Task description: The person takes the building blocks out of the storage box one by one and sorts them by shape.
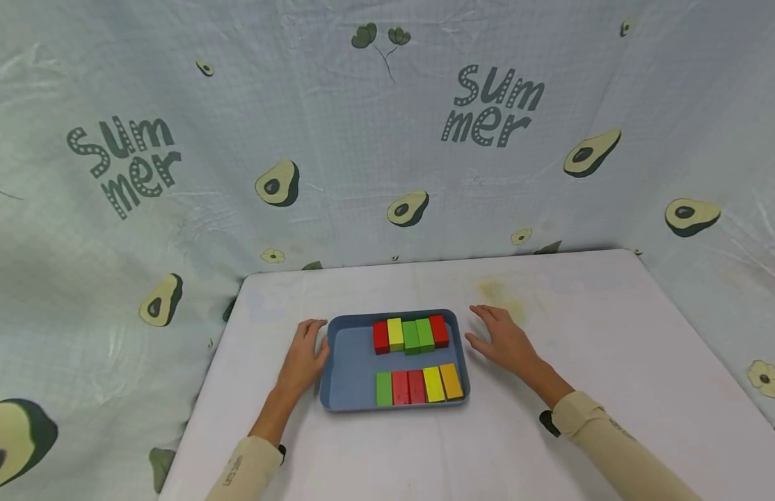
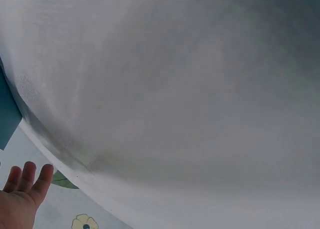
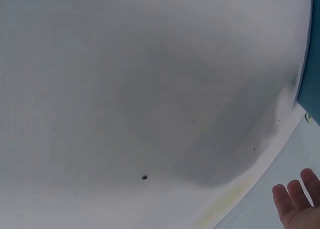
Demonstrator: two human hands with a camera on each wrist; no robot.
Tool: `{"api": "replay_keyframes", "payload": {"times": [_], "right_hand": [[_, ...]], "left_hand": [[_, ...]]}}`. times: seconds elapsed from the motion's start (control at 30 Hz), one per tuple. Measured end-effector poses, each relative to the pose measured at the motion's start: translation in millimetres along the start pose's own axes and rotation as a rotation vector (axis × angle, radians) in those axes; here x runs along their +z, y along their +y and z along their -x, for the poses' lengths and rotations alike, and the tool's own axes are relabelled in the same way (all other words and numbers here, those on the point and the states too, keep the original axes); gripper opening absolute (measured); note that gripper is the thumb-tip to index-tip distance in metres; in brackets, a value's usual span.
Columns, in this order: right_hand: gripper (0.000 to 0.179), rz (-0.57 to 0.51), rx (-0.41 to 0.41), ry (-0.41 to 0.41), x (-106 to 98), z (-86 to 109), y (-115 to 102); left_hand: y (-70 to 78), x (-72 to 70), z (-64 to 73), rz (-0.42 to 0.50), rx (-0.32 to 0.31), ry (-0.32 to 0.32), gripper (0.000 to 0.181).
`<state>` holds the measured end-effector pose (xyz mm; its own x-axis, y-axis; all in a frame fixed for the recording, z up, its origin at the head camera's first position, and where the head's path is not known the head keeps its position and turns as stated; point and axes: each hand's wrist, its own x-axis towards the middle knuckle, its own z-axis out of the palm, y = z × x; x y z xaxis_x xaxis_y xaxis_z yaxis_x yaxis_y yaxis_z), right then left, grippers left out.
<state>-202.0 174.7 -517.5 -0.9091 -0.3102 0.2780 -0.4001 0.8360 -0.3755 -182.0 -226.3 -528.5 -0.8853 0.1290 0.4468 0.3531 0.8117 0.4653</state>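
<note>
A blue-grey tray (image 1: 353,362) lies on the white table in the head view. Inside it, toward the right, are two rows of small rectangular blocks. Red, yellow and green blocks (image 1: 411,337) line the far side; green, red, yellow and orange ones (image 1: 416,387) line the near side. My left hand (image 1: 304,358) is at the tray's left edge, fingers relaxed; whether it touches the rim I cannot tell. To the right of the tray my right hand (image 1: 503,341) rests with fingers apart, holding nothing. Each wrist view catches fingertips and a tray corner (image 2: 7,114) (image 3: 312,74).
The white table (image 1: 613,348) extends around the tray, with a yellowish stain (image 1: 503,296) near its back. Behind and beside it hangs a pale cloth (image 1: 337,104) printed with avocados, flowers and lettering.
</note>
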Motion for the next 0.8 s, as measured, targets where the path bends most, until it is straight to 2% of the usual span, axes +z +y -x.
{"api": "replay_keyframes", "payload": {"times": [0.13,0.3,0.43,0.57,0.8], "right_hand": [[0.059,0.017,-0.026,-0.010,-2,-0.8,1],[0.059,0.009,-0.048,-0.007,-4,-4.9,1],[0.058,-0.003,-0.036,-0.021,-2,-7.4,1],[0.059,-0.009,-0.033,-0.031,1,-7.6,-2],[0.059,0.011,-0.072,-0.013,5,-8.4,-3]], "left_hand": [[-1.4,1.3,-1.1,0.005,0.003,-0.019,0.040],[-0.8,-0.4,-2.0,0.065,-0.013,-0.043,0.045],[4.1,-2.3,-4.2,0.115,-0.058,-0.107,0.048],[10.2,-3.3,-6.8,0.129,-0.096,-0.191,0.050],[13.9,-4.8,-8.2,0.134,-0.119,-0.226,0.048]]}}
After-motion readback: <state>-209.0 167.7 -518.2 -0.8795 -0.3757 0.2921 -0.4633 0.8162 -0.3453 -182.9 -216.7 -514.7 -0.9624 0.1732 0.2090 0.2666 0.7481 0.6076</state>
